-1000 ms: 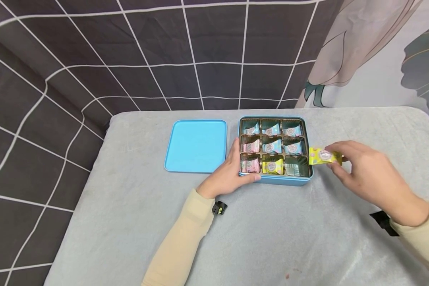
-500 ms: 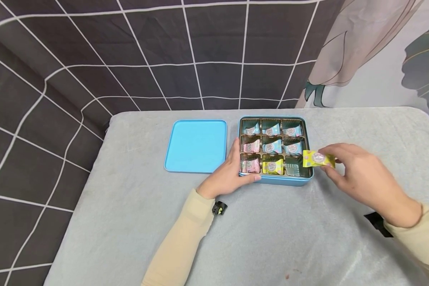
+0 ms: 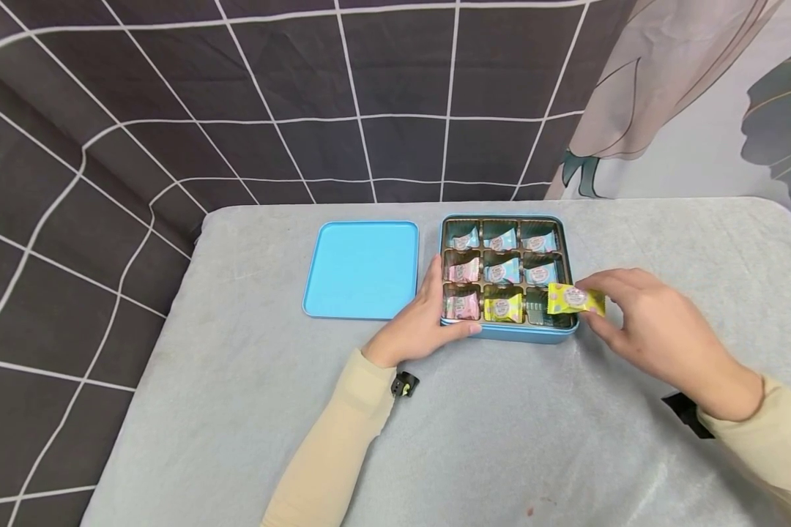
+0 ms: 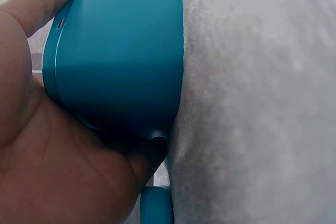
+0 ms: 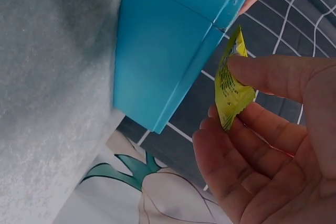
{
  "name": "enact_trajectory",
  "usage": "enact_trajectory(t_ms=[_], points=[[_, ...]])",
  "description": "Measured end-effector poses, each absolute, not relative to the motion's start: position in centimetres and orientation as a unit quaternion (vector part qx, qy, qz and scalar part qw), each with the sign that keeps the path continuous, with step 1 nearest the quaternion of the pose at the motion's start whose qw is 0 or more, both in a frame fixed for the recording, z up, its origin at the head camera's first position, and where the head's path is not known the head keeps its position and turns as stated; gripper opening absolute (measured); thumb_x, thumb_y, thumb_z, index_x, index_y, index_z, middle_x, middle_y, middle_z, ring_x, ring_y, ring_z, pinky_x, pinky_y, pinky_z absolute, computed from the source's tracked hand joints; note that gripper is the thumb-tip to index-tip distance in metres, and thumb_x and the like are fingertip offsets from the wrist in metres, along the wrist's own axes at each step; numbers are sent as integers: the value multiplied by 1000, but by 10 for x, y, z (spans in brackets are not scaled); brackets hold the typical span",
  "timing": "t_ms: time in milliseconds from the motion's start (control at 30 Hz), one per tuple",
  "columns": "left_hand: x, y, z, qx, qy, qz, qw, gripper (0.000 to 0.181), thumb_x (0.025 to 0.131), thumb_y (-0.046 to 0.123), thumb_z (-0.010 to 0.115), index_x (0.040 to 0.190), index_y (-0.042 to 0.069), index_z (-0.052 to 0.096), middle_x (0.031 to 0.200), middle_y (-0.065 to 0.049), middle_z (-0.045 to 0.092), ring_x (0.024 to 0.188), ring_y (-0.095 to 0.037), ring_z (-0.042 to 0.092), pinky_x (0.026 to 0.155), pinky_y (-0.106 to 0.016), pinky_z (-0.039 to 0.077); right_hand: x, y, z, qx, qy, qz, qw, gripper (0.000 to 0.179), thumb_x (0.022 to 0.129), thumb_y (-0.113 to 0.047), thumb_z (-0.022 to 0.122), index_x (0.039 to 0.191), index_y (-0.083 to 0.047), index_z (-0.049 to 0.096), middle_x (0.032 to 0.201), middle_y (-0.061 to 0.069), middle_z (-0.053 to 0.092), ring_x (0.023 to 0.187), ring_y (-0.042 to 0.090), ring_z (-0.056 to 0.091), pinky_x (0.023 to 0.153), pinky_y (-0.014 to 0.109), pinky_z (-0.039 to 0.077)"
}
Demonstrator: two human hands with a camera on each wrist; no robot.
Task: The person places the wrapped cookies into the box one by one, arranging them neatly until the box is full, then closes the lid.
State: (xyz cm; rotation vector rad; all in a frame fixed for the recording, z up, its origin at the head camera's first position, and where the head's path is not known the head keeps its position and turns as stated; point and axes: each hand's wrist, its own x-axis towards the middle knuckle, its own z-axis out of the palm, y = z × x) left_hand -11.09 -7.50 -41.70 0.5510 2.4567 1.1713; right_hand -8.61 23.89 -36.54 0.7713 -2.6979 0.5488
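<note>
A blue tin point(image 3: 526, 334) holds a brown tray split into compartments, most with a wrapped candy. Its front right compartment point(image 3: 537, 310) shows bare ridged plastic. My right hand point(image 3: 659, 329) pinches a yellow wrapped candy point(image 3: 575, 298) between thumb and fingers, over that compartment and the tin's right rim. In the right wrist view the yellow candy point(image 5: 231, 85) is tilted on edge, apart from the tin. My left hand point(image 3: 423, 315) grips the tin's front left corner, thumb along the front and fingers on the left side. The left wrist view shows the tin's wall point(image 4: 121, 40) against the palm.
A blue lid point(image 3: 362, 269) lies flat to the left of the tin. Pink, blue and yellow candies, such as the yellow one point(image 3: 503, 307) at front middle, sit in the tray. Grey cloth point(image 3: 250, 366) covers the table, and a dark gridded curtain point(image 3: 290, 95) hangs behind.
My right hand has moved left with the yellow candy, from beside the tin to over its front right compartment. The left hand, tin and lid have stayed put.
</note>
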Motion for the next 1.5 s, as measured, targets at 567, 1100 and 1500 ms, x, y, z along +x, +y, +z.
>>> enact_trajectory(t_ms=[567, 1100, 1500], points=[[-112, -75, -418, 197, 869, 417, 182, 118, 94, 52, 66, 156, 9, -24, 165, -10, -25, 150, -14, -15, 122, -41, 7, -88, 232, -368, 314, -921, 184, 136, 44, 68, -3, 85, 111, -9, 76, 109, 12, 72, 102, 34, 62, 79, 56, 51], [-112, -75, -417, 200, 869, 415, 180, 118, 93, 55, 65, 156, 9, -24, 165, -10, -26, 150, -15, -16, 122, -41, 8, -93, 224, -369, 346, -907, 201, 127, 37, 71, 1, 83, 107, -5, 76, 105, 11, 71, 99, 34, 65, 83, 52, 51], [-111, -75, -417, 195, 872, 410, 181, 118, 93, 56, 65, 156, 11, -25, 165, -9, -26, 150, -14, -15, 122, -41, 8, -94, 220, -371, 342, -911, 200, 113, 34, 72, 1, 83, 104, -6, 76, 104, 10, 71, 99, 33, 66, 82, 52, 53]])
